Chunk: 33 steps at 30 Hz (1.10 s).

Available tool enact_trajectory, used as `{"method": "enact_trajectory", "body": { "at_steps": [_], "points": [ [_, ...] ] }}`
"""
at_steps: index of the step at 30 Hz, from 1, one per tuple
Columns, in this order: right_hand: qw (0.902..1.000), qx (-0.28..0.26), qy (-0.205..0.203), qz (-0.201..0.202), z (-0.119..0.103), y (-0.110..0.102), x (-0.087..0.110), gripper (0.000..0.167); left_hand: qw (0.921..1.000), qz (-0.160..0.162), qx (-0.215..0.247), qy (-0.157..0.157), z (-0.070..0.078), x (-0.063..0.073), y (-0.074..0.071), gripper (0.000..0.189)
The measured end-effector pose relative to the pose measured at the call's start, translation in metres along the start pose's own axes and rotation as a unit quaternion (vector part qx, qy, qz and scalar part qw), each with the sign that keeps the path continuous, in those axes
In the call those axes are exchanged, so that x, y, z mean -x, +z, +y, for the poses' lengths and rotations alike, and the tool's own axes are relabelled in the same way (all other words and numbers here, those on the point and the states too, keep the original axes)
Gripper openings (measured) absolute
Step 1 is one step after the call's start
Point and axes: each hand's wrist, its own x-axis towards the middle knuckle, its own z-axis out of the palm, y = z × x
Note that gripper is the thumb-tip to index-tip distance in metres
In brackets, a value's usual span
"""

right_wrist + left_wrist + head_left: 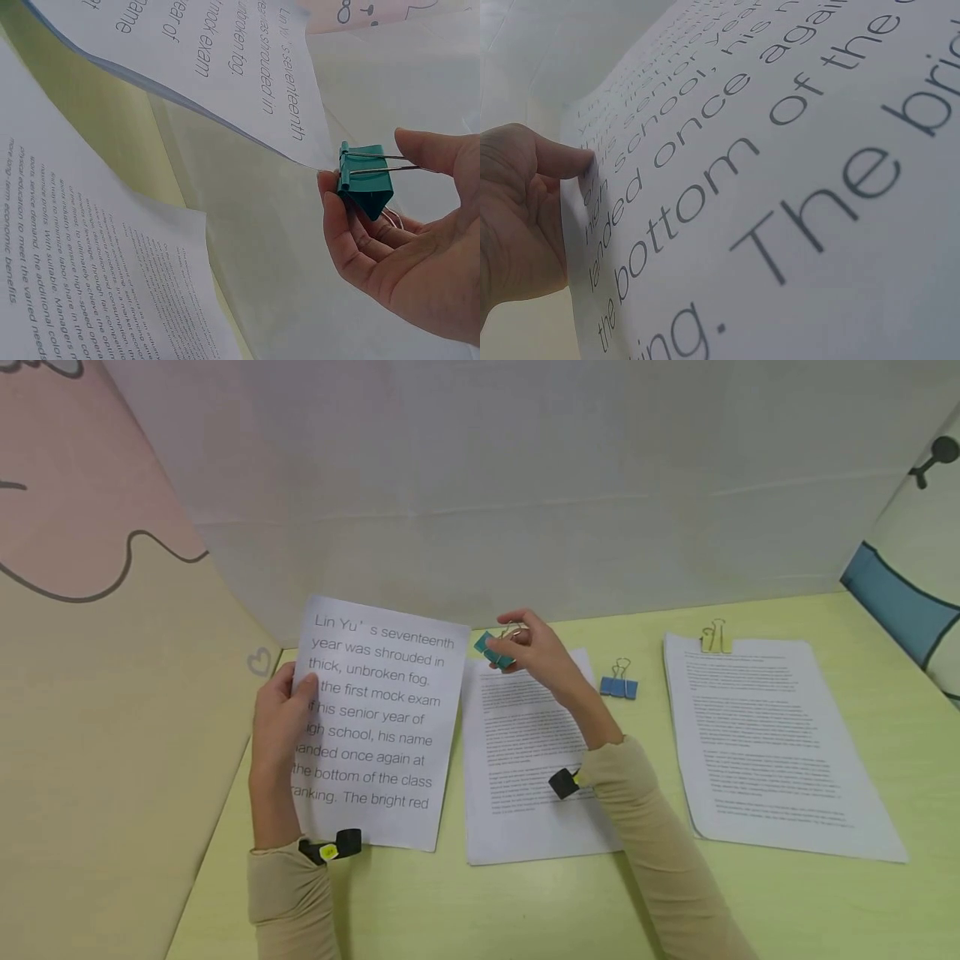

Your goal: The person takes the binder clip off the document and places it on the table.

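My left hand [279,718] grips the left edge of a stack of large-print sheets [375,727], thumb in front, and holds it raised and tilted toward me. In the left wrist view the thumb presses on the printed face, while the other fingers are hidden behind the paper. My right hand [543,656] holds a green binder clip [366,180] near the top right corner of those sheets. Its wire handles lie between my thumb and fingers. From the head view I cannot tell whether the clip touches the paper.
A small-print stack [540,777] lies on the yellow-green table [480,910] below my right hand. Beside it is a blue binder clip [618,687]. Farther right lies another stack [772,752] with a yellow binder clip [717,643] on its top edge. A pale wall [525,485] stands behind.
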Motion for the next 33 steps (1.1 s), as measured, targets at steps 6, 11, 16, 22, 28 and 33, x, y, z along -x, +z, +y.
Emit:
{"method": "enact_trajectory", "body": {
  "at_steps": [6,11,16,22,28,33],
  "points": [
    [1.0000,0.004,-0.001,-0.004,0.001,0.002,0.000,0.046,1.0000,0.007,0.000,0.003,-0.001,-0.001,0.001,0.045],
    [0.9998,0.016,0.004,-0.007,0.001,0.003,0.000,0.047,1.0000,0.008,0.004,0.001,-0.005,-0.003,0.003,0.046],
    [0.9996,0.021,0.007,-0.016,0.006,0.004,-0.002,0.048,0.9999,0.007,0.008,0.002,-0.009,-0.004,0.005,0.046],
    [0.9994,0.022,0.008,-0.026,0.010,0.005,-0.003,0.049,0.9998,0.008,0.017,-0.002,-0.011,-0.004,0.005,0.046],
    [0.9994,0.018,0.017,-0.024,0.014,0.007,-0.005,0.052,0.9997,0.012,0.020,-0.001,-0.013,-0.005,0.007,0.046],
    [0.9995,0.017,0.026,-0.008,0.019,0.011,-0.006,0.054,0.9997,0.012,0.021,-0.005,-0.017,-0.008,0.008,0.047]
  ]
}}
